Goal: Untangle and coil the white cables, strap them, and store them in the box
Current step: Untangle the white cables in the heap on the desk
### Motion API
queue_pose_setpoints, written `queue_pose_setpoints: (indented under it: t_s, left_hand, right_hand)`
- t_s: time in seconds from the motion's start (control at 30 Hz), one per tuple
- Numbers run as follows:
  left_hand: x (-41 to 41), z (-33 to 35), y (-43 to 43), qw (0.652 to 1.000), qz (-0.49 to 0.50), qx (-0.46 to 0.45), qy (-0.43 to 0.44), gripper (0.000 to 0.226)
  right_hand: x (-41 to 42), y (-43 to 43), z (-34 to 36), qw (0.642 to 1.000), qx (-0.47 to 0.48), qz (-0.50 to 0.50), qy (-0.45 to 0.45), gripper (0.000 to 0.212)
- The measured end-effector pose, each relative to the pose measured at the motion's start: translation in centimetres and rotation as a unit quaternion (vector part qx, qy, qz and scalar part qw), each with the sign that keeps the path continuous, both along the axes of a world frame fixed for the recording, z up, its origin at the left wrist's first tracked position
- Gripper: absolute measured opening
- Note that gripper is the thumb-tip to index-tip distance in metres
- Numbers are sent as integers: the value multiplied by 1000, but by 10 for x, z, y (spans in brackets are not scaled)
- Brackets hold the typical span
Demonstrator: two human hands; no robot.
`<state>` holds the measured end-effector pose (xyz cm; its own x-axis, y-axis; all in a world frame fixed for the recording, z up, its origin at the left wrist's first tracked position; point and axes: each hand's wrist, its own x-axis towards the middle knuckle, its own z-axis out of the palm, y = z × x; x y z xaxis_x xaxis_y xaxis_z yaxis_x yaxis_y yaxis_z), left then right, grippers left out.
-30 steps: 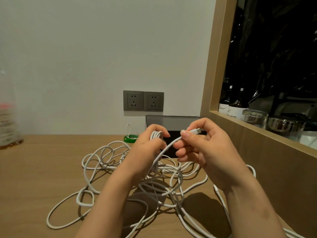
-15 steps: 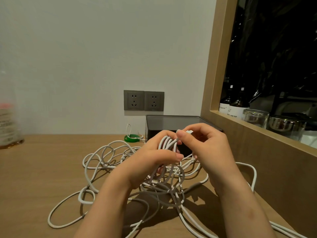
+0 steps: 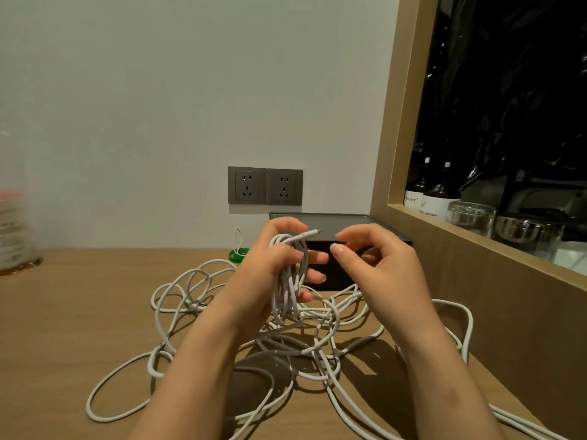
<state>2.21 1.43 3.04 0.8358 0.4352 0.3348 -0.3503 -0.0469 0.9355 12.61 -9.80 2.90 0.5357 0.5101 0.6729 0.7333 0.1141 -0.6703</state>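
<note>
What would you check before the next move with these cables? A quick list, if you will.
1. Grip firm: ok, the left hand grips the coil.
2. Tip free: ok, the connector end sticks out at the coil's top.
3. Other hand free: ok, the right hand holds nothing.
4. Remaining cable untangled: not ok, the tangle lies looped on the table.
5. Strap at hand: cannot tell, a green roll sits near the box.
6. Storage ready: cannot tell whether the box is open.

Grey wall sockets sit above the wooden table — dark bottles and glass jars at right.
</note>
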Motion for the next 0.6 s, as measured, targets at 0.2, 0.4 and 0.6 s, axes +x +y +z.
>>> queue_pose_setpoints:
  t_s: [0.2,0.4,0.6]
  left_hand:
    - [1,-3,1,1000,1,13,5,24]
    - [3,-1,1,996,50,-72,-26,37]
    - [-6,-2,10,987,129,-91,-25,23]
  right_hand:
    - [-4,2,2,998,-20,29,-53,28]
    - [-2,4,-3,997,-70,19,-7,11]
    - [-5,6,-3,994,-108,16,7,9]
